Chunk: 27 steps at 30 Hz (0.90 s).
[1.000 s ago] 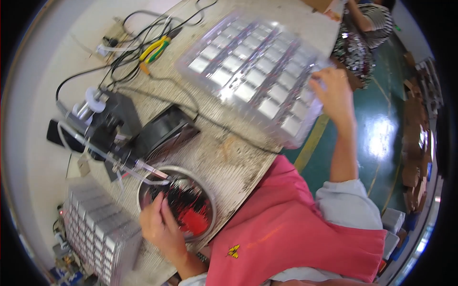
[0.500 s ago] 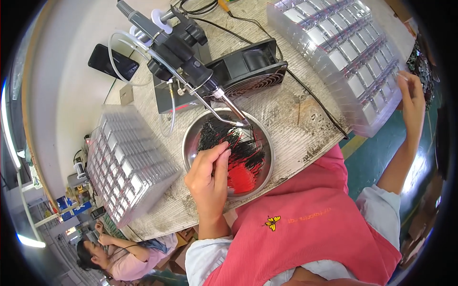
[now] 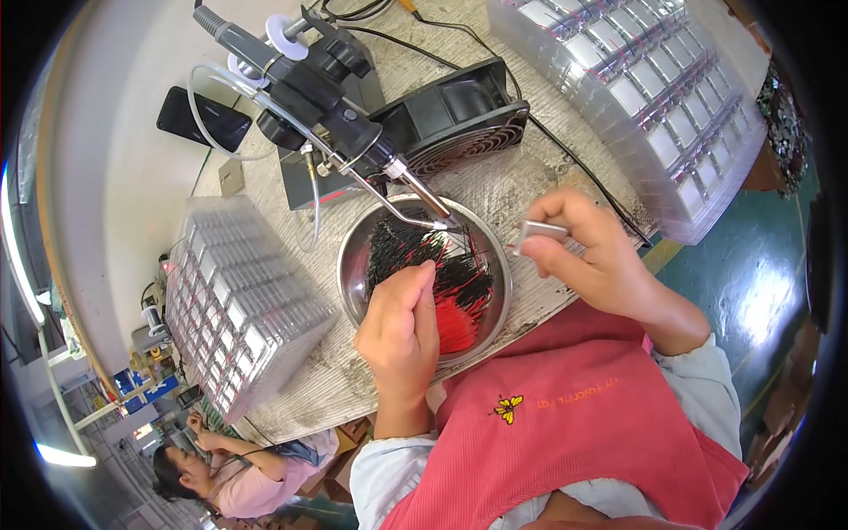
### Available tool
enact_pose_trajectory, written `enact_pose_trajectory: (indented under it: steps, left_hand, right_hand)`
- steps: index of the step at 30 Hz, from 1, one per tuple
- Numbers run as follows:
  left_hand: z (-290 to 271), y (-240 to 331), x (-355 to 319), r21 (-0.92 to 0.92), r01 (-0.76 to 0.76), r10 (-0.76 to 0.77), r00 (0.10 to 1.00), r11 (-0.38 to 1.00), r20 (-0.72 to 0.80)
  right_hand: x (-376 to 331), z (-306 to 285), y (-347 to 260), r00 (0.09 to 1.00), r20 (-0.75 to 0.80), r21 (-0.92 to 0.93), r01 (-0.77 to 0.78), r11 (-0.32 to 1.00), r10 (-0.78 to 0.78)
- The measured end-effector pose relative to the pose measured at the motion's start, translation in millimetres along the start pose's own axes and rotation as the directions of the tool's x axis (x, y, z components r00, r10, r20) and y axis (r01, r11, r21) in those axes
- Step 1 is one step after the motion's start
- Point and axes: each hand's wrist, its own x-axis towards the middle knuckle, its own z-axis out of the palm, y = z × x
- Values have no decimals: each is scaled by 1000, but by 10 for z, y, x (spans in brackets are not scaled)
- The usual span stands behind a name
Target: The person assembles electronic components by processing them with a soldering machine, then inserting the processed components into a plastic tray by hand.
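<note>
My right hand (image 3: pixel 587 256) grips a small silver flat battery (image 3: pixel 543 231) between thumb and fingers, just right of a round metal bowl (image 3: pixel 505 305). Above the bowl's near left part is my left hand (image 3: pixel 402 327), its thumb and fingertips pinched together; whatever lies between them is too small or hidden. Black wires (image 3: pixel 397 252) and red wires (image 3: pixel 455 329) lie in bundles inside the bowl. A soldering iron (image 3: pixel 424 190), clamped on a stand, points down over the bowl. Beside it a thin metal feed tube (image 3: pixel 389 201) ends near its tip.
A black fan (image 3: pixel 459 124) stands behind the bowl. Stacked clear trays of silver pieces stand at left (image 3: pixel 238 309) and far right (image 3: pixel 654 106). A phone (image 3: pixel 203 119) lies at the back left. Cables cross the worn table (image 3: pixel 565 190). Another person (image 3: pixel 238 473) sits at lower left.
My right hand has come from the right-hand tray stack to the bowl's right side, now with a battery in its grip. My left hand stays pinched over the bowl, shifted slightly right.
</note>
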Motion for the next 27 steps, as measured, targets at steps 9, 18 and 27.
enact_pose_trajectory:
  steps: [9,18,27]
  left_hand:
    - [65,-30,29,59,-158,160,987,986,-33]
    - [51,17,90,109,-86,84,996,990,18]
    - [34,72,151,170,-117,109,992,978,56]
  right_hand:
    - [127,218,56,983,-89,134,169,976,-158]
    - [147,270,56,989,-78,96,135,986,-127]
    - [161,281,5,981,-117,112,169,979,-155]
